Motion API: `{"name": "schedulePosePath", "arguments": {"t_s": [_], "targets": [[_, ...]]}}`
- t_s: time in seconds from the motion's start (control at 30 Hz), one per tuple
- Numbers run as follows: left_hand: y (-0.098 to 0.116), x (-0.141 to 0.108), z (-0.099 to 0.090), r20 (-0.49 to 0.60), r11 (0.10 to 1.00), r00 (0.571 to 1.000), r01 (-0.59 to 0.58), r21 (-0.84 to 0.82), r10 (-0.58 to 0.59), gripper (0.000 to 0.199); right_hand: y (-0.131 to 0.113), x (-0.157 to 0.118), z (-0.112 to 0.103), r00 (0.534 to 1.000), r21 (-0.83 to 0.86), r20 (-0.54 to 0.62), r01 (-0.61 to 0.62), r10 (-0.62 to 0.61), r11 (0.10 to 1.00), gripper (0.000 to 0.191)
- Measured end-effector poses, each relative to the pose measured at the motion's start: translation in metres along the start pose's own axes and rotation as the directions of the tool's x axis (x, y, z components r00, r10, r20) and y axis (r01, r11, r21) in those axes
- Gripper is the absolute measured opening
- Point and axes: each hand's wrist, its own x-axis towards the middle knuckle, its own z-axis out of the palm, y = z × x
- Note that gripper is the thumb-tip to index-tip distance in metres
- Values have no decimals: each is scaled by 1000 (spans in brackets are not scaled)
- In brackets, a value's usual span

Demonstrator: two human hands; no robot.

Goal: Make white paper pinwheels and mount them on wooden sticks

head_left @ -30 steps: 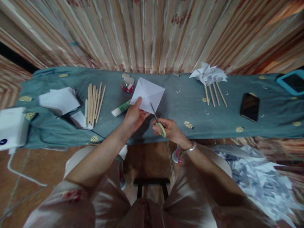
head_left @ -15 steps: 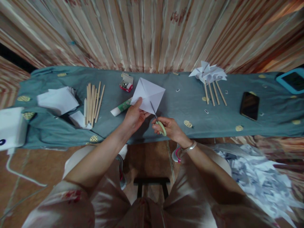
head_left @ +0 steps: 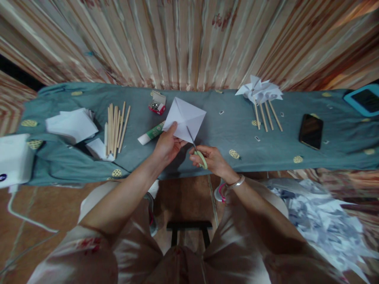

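Note:
A creased white square of paper is held above the cloth, turned like a diamond. My left hand pinches its lower left side, thumb on top and fingers beneath. In my right hand is a pair of scissors with light green handles. Their dark blades lie at the paper's lower corner and point up toward its centre. Just left of the paper, a green and white tube lies partly covered by the sheet and hand. Behind it stands a small opened red and white box with shiny metal bits inside.
Wooden sticks and stacked white paper lie left on the green cloth. Paper pinwheels on sticks, a phone and a blue-framed device are right. Paper pinwheels or scraps heap below right; a white box stands far left.
Almost nothing differs. Both hands, the paper and the scissors keep practically the same place.

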Motion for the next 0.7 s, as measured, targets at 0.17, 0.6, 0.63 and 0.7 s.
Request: {"name": "schedulePosePath", "arguments": {"t_s": [0.17,0.6,0.63,0.7], "targets": [[0,-1,1,11,1000,1000,-5,-21,5,20,3,1,-1,1000,7,-1,17,-17,1000,39],[0,-2,3,-2,1000,1000,-3,0,3,26,2,0,0,1000,2,-12,10,-10,1000,42],[0,-2,3,3,1000,1000,-8,-3,8,26,2,1,-1,1000,-3,-10,14,-14,1000,41],[0,-1,2,16,1000,1000,-13,-3,13,27,2,1,-1,1000,-12,-5,22,-22,1000,40]]}}
